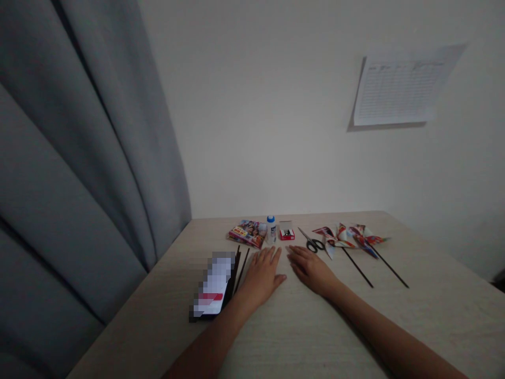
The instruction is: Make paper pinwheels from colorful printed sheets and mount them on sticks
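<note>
The right hand lies flat and empty on the desk, its fingers loosely together and clamped on nothing, with the scissors just ahead, blades angled away leftward, nearer it than the empty left hand

We identify two bare limbs: the left forearm ends in the left hand, and the right forearm ends in the right hand. We record smooth skin and slender fingers on both hands. Both forearms remain uncovered down to the lower frame edge.
</note>
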A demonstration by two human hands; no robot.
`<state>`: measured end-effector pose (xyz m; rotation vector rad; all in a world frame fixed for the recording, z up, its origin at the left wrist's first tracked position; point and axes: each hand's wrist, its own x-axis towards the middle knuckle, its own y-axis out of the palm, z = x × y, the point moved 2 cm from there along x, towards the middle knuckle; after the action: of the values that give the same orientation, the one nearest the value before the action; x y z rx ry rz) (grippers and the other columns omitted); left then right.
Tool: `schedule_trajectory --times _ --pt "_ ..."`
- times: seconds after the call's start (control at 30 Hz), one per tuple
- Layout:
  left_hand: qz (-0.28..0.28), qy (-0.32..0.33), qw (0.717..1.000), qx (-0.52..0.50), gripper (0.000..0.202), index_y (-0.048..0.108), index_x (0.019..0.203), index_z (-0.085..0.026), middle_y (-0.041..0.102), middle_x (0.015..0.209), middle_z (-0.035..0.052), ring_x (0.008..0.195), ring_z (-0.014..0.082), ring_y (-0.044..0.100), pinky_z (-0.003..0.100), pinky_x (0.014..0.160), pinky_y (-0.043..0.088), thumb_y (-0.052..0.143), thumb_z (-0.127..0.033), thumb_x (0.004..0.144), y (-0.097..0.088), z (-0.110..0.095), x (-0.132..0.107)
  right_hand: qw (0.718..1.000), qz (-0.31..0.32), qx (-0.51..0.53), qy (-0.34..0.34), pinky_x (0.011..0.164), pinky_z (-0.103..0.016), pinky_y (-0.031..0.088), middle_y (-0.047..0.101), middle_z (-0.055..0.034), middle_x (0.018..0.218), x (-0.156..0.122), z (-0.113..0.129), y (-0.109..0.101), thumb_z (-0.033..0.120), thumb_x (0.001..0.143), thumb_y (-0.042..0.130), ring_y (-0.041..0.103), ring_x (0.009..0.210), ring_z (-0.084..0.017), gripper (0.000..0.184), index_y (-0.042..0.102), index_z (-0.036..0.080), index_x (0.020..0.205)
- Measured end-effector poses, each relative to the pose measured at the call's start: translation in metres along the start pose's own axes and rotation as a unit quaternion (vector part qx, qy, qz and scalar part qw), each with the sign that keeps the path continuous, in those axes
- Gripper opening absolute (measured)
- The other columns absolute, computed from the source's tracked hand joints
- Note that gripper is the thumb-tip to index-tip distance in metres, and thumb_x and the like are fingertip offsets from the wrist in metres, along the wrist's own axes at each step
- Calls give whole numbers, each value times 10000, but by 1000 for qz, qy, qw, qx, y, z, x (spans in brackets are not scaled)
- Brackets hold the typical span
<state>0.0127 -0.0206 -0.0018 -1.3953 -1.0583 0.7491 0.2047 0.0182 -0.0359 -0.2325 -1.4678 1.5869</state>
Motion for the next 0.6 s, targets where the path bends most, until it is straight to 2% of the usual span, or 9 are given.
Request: schedule_trajectory --times 0.13,0.33,0.47,0.6 --pt "-5 10 1000 -8 721 351 1501 -244 375 1565 84 1404 261 389 423 1160 328 660 -239 850 -17 12 -9 1000 1 -14 -7 1114 -459 415 564 -154 1400 1 2 -3 235 944 470 498 1309 -265 330 670 156 1194" --pt "-87 -33 993 -76 603 444 1441 -284 439 1524 65 1378 232 431 418 1149 356 606 -238 862 -38 67 -50 1000 -4 20 1 1041 -451 483 663 -138 1258 1 -2 1 258 950 469 600 1171 -255 325 686 178 1177" --pt "-115 -57 988 -88 558 475 1420 -266 469 1499 68 1376 238 433 441 1158 349 586 -292 873 -34 103 -79 1000 -6 28 4 1043 -445 481 669 -136 1250 1 -3 2 257 946 472 595 1178 -254 329 684 178 1185" --pt "-130 -66 987 -64 583 496 1409 -269 474 1495 68 1365 278 444 478 1142 370 610 -293 838 -21 124 -100 1000 4 15 3 1046 -439 477 665 -138 1256 1 -1 0 254 945 470 589 1181 -255 337 677 162 1195"
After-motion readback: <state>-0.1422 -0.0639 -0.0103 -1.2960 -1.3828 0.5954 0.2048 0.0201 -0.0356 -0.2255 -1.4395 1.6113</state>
